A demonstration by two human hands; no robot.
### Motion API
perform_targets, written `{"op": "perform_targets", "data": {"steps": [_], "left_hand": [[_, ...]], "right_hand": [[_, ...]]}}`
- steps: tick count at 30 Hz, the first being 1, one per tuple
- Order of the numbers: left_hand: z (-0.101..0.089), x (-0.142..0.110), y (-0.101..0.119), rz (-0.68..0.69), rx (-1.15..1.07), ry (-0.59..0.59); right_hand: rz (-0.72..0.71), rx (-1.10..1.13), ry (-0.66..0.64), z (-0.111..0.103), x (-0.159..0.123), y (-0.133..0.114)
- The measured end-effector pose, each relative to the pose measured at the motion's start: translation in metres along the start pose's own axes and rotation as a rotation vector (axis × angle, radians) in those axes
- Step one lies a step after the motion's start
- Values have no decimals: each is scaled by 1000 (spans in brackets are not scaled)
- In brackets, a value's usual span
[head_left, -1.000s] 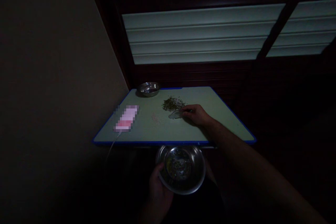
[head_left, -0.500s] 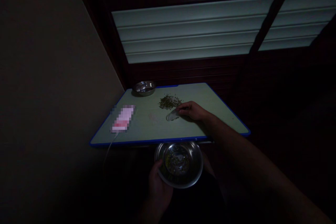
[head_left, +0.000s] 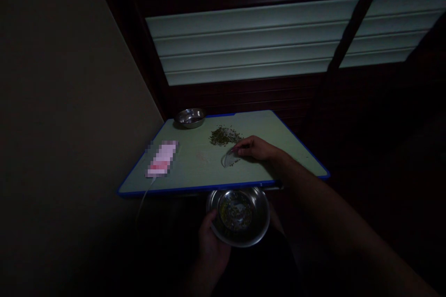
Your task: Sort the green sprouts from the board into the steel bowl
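So my see-through piece [head_left: 229, 159] with the rounded edge is tilted in my right grip [head_left: 256, 147], right by a loose heap of little greenish-brown bits [head_left: 221, 135] on the counter [head_left: 188, 178]. My shiny round metal bowl [head_left: 252, 237] sits lower, face up, greenish bits across its bottom.

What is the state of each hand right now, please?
Left hand: closed on the side of the nearer metal bowl.
Right hand: fingers closed, holding a translucent curved piece.
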State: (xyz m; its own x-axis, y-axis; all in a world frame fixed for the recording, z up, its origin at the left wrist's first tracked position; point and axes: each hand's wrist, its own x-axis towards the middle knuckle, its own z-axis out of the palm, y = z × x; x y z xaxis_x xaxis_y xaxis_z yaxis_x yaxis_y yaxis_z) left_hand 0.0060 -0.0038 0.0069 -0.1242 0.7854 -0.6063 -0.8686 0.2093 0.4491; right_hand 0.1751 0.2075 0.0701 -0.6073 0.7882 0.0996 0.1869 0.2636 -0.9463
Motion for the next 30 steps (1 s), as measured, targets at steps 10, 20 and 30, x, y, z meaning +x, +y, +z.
{"op": "perform_targets", "data": {"steps": [10, 20, 30], "left_hand": [[3, 6, -1, -1, -4, -33], [4, 10, -3, -23, -25, -73], [6, 9, -2, -6, -18, -73]], "right_hand": [[42, 65, 194, 2, -2, -8], [286, -48, 328, -7, -39, -14], [314, -351, 400, 10, -32, -13]]}}
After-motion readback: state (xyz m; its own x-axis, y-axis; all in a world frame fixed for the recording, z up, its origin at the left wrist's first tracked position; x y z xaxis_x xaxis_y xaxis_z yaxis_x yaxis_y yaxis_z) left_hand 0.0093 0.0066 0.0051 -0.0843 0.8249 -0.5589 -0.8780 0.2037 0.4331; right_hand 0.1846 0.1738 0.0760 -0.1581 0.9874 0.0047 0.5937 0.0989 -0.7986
